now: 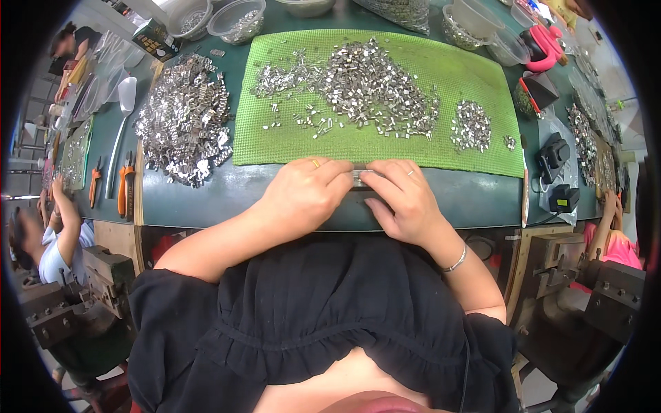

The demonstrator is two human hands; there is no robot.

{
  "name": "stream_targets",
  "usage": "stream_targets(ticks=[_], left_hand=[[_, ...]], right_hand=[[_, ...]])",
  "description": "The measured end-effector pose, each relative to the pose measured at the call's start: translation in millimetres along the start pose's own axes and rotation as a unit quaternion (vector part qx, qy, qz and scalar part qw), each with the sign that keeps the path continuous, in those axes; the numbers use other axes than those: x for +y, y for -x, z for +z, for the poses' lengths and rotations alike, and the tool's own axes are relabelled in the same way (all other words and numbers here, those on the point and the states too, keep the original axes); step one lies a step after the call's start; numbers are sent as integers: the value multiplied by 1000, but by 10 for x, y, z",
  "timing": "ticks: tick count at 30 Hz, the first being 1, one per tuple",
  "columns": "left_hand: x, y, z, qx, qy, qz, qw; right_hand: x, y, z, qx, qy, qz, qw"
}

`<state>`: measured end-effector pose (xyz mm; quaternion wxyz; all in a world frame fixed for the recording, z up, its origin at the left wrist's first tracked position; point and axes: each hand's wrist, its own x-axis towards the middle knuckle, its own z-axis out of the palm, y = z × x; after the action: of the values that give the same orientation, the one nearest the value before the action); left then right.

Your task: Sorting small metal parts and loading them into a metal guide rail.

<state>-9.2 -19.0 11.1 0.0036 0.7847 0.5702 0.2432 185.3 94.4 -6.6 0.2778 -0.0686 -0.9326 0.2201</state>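
"Small metal strip point(359, 179) first: where is it?"

"Between the two hands, just in front of the green mat's near edge. It is mostly covered by fingers, and I cannot tell whether it touches the table."

"How is it gripped?"

"The left hand point(310, 189) has its fingers curled in on the strip's left end, grasping it, with the thumb out of sight. The right hand point(406, 199) lays its fingertips on the other end, its thumb lowered and apart; whether that hand grips too, I cannot tell."

"And just beyond the hands?"

"The green mat point(482, 79) carries a large heap of small silvery pieces point(375, 86), with a smaller heap point(471, 125) to its right and a tiny cluster point(509, 142) near the right edge."

"To the left?"

"A tall pile of ridged metal strips point(182, 120) sits on the dark green table point(275, 184), beside the mat. Farther left lie a long spoon-ended tool point(124, 120) and two orange-handled pliers point(126, 187)."

"To the right?"

"A thin stick-like tool point(525, 186) by the mat, then a black device point(554, 155). Clear plastic tubs point(237, 20) stand along the far side, and other people's arms show at both outer edges."
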Motion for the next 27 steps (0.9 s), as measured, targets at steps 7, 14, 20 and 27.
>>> stream_targets(ticks=[7,14,20,27], left_hand=[[-513,-12,-198,62,-6,-44,997],[-670,-203,-136,4,-47,-92,995],[-707,-134,-103,34,-55,-98,993],[-664,-199,-22,38,-56,-107,992]], right_hand=[[119,-402,-24,-19,10,42,999],[430,-873,341,-60,72,14,995],[469,-956,439,-78,93,13,992],[420,-970,332,-62,100,-5,993]])
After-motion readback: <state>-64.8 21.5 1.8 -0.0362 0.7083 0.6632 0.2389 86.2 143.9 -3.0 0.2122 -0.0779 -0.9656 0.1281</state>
